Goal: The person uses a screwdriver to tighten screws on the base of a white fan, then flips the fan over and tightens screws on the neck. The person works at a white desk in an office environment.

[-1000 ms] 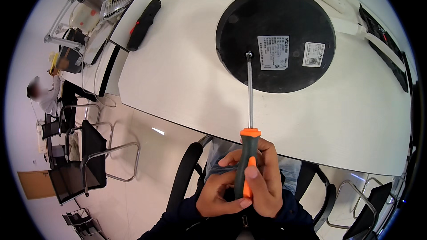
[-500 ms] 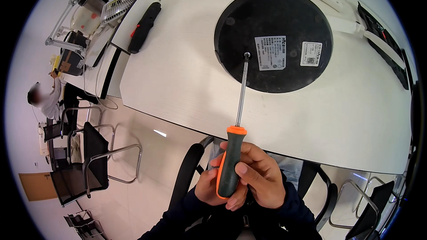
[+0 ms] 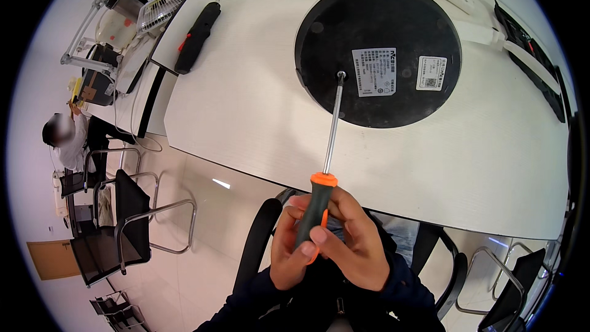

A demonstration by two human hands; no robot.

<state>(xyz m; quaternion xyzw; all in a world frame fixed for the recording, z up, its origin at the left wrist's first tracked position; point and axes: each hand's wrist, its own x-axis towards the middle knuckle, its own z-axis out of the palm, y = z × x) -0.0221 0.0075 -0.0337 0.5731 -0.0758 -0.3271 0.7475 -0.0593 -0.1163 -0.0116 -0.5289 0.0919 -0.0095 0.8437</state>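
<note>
A screwdriver (image 3: 314,209) with a dark green and orange handle is held between both hands. My left hand (image 3: 289,249) wraps the handle's left side, thumb on its lower part. From the other side my right hand (image 3: 353,243) closes on the handle, its thumb pressed near the lower end. The long metal shaft runs up and slightly right, its tip in a small hole of a round black base (image 3: 405,31). That base lies label side up on the white table (image 3: 246,104) and carries two printed white labels.
A black power screwdriver (image 3: 198,38) with a red switch lies at the table's left. White lamp-like arms (image 3: 485,35) and a black panel (image 3: 531,64) are at the right. Further left, another person (image 3: 70,138) sits near black chairs (image 3: 132,215) and a cluttered side table.
The screwdriver handle has turned, its orange stripe now facing right, and its lower end has shifted slightly left. My fingers have re-gripped around it. The tip stays at the hole.
</note>
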